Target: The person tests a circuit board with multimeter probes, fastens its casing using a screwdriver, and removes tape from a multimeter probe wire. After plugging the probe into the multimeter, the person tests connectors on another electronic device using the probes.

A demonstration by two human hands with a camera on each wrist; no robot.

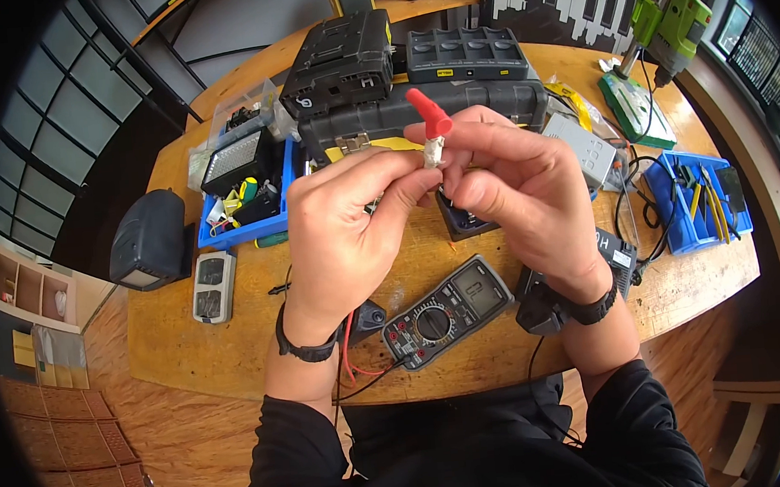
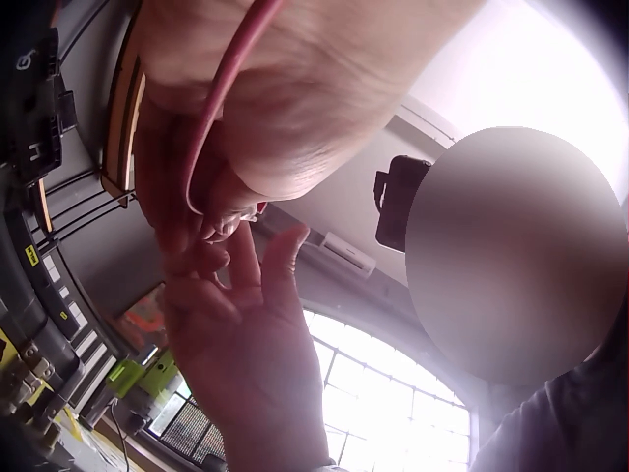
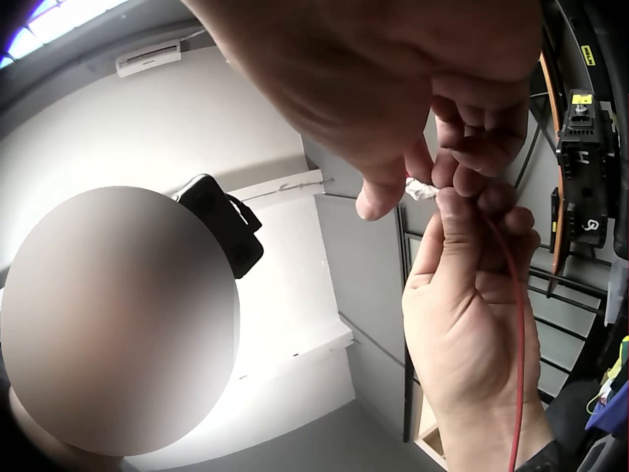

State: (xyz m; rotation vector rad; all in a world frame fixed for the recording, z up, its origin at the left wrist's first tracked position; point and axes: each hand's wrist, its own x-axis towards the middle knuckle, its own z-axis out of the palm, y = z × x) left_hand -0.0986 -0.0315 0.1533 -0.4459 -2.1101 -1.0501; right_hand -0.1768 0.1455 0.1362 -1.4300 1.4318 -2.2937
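My left hand (image 1: pixel 351 210) pinches a red-sleeved test lead end (image 1: pixel 430 112) between thumb and fingertips, at a crumpled white wrapping (image 1: pixel 435 152) just below the sleeve. A red wire (image 2: pixel 224 93) runs across the left palm to the pinched fingertips. The right hand (image 1: pixel 528 187) faces it: the index finger lies against the red sleeve, and other fingertips touch the white wrapping. Its thumb (image 3: pixel 378 195) stands apart from it. Beneath the hands on the table lies a multimeter (image 1: pixel 451 316) with red and black leads plugged in.
Blue bins of small parts stand at the left (image 1: pixel 265 226) and right (image 1: pixel 674 244). Black tool cases (image 1: pixel 339 60) fill the back of the wooden table (image 1: pixel 188 351). A green drill stand (image 1: pixel 666 29) is at the back right. A grey-white device (image 1: pixel 213 289) lies left.
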